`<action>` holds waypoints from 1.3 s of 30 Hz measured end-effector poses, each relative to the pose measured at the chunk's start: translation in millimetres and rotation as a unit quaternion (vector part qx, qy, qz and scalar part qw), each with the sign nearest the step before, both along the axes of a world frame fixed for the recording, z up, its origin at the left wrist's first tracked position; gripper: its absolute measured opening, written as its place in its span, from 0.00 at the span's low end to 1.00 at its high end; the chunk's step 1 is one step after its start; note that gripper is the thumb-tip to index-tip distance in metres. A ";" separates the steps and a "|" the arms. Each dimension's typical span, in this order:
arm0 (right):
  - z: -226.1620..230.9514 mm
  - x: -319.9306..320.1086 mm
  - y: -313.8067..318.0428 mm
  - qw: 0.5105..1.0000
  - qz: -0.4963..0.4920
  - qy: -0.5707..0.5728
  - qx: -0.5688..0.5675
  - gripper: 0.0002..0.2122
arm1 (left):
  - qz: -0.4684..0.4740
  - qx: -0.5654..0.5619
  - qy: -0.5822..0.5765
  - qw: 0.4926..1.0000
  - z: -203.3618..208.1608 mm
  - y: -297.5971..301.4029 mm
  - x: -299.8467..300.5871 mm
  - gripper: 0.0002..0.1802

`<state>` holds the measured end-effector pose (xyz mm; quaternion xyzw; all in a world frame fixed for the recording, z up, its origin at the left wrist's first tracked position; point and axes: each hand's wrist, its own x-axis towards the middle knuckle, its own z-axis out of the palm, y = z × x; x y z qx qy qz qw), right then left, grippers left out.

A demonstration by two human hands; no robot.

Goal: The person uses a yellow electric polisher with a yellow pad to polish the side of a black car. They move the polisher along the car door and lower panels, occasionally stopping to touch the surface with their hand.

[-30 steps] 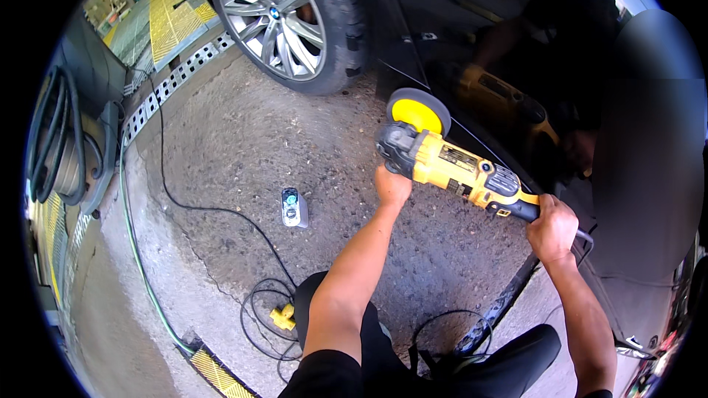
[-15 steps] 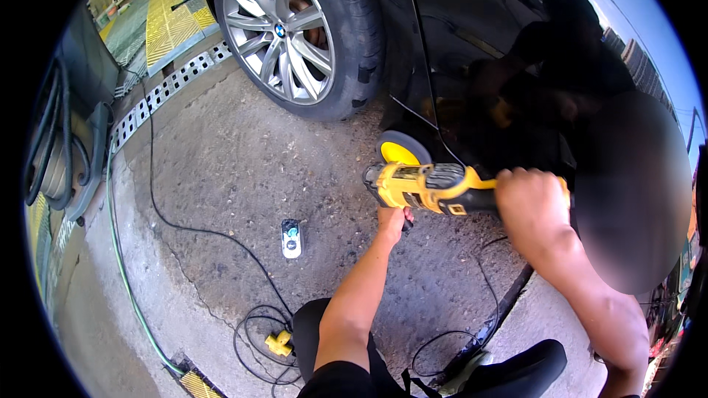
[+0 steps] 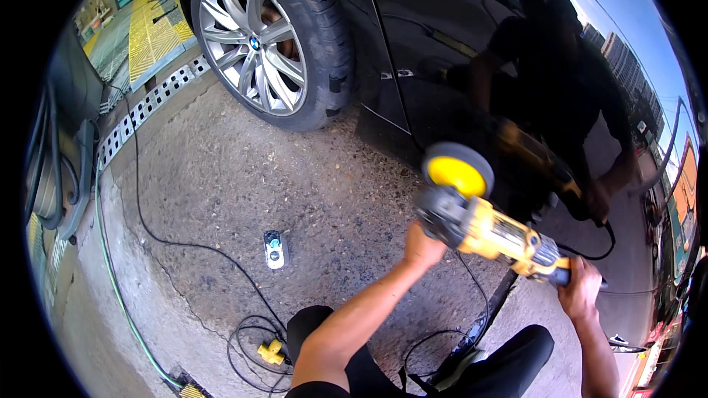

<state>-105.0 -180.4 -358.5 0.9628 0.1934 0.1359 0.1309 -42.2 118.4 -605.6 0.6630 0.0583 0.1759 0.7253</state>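
A yellow and black corded polisher (image 3: 495, 230) is in both my hands, tilted across the view with its head up and left. My left hand (image 3: 425, 246) is closed around its front, where the side handle is hidden by the hand. My right hand (image 3: 581, 287) grips the black rear handle. The round pad (image 3: 459, 172), yellow with a dark grey rim, faces the glossy black car's side panel (image 3: 435, 88). Whether it touches the paint, I cannot tell. The polisher and my arms are mirrored in the panel.
Left of the panel is a car wheel (image 3: 254, 44). A small black-and-white case (image 3: 273, 249) lies on the concrete. Black cord (image 3: 193, 245) loops to a yellow plug connector (image 3: 271, 352) by my knee. A green hose (image 3: 110, 250) and a perforated metal drain strip (image 3: 151, 105) run at left.
The polisher has swung right and its head now points up-left. My right hand has dropped lower; my left hand has moved right and come into fuller view. The camera view has shifted slightly.
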 end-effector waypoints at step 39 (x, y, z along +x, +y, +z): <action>-48.1 -56.1 -124.1 0.956 -0.107 -0.090 0.257 0.17 | -0.113 0.222 -0.129 0.960 213.6 -35.4 -22.9 0.13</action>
